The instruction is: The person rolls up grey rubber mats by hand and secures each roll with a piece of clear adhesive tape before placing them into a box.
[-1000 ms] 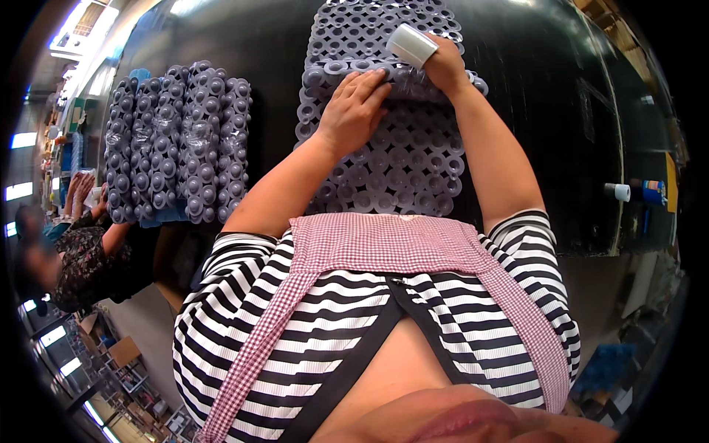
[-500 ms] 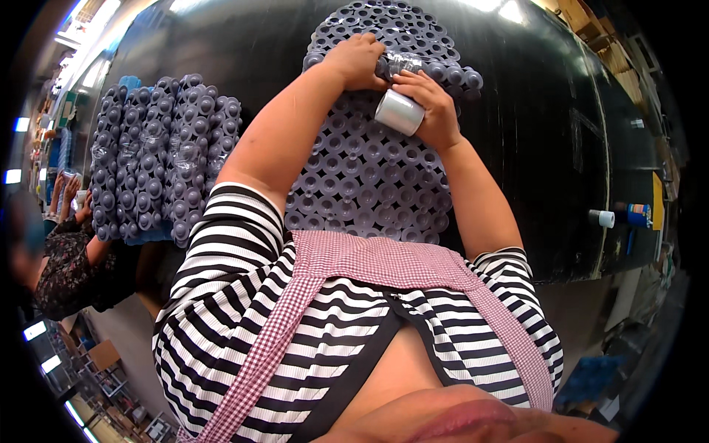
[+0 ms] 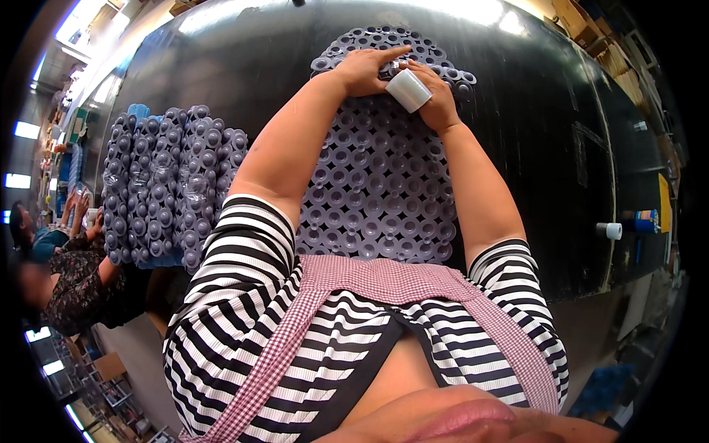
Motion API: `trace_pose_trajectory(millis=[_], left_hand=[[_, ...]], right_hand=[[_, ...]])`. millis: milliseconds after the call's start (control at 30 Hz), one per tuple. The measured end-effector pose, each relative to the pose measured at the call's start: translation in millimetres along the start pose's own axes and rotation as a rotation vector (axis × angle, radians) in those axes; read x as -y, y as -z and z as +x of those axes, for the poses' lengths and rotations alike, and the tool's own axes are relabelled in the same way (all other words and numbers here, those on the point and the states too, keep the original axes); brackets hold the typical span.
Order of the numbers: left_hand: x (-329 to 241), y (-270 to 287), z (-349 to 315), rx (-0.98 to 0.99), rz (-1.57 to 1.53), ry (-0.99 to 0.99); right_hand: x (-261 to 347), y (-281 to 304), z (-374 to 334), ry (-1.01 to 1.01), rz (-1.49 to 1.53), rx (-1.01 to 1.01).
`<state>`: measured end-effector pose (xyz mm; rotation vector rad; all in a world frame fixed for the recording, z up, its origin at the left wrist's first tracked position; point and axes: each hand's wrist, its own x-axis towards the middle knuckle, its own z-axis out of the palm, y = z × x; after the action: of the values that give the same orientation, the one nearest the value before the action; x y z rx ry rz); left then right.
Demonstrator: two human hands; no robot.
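Note:
A grey rubbery mat (image 3: 377,184) with round suction cups lies in front of me on the black table. Its far part is bunched or folded over, with shiny clear film around it between my hands. My left hand (image 3: 363,72) grips that fold from the left, index finger stretched out along it and thumb on the near side. In my right hand (image 3: 437,97) is a roll of clear stretch film (image 3: 408,90), held tilted right against the fold. The fingertips of the right hand are partly hidden behind the roll.
Several rolled grey mats (image 3: 166,188) wrapped in film stand side by side at the left, with blue ones behind and below. On the right lie a small white roll (image 3: 610,231) and a blue container (image 3: 646,221). Co-workers (image 3: 74,280) are at the far left.
The film roll has come up against the fold, closer to my left hand. My left index finger has straightened out to the right. The whole view has shifted slightly.

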<state>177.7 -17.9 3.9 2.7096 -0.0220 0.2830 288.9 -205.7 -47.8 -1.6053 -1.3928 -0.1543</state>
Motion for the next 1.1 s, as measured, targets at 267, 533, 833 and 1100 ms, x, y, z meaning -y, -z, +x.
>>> trace_pose_trajectory(millis=[267, 533, 833, 1100], left_hand=[[-8.6, -23.5, -2.9, 0.001, 0.328, 0.064], [2.8, -2.8, 1.4, 0.120, 0.323, 0.340], [-88.2, 78.8, -121.5, -0.394, 0.252, 0.268], [-76.6, 166.5, -354.9, -0.656, 0.670, 0.839]], right_hand=[[33.6, -12.7, -11.2, 0.080, -0.269, -0.237], [221.2, 41.4, -35.9, 0.194, 0.672, 0.452], [126.4, 218.1, -249.4, -1.167, 0.123, 0.123], [115.0, 229.5, -358.7, -1.411, 0.042, -0.107]])
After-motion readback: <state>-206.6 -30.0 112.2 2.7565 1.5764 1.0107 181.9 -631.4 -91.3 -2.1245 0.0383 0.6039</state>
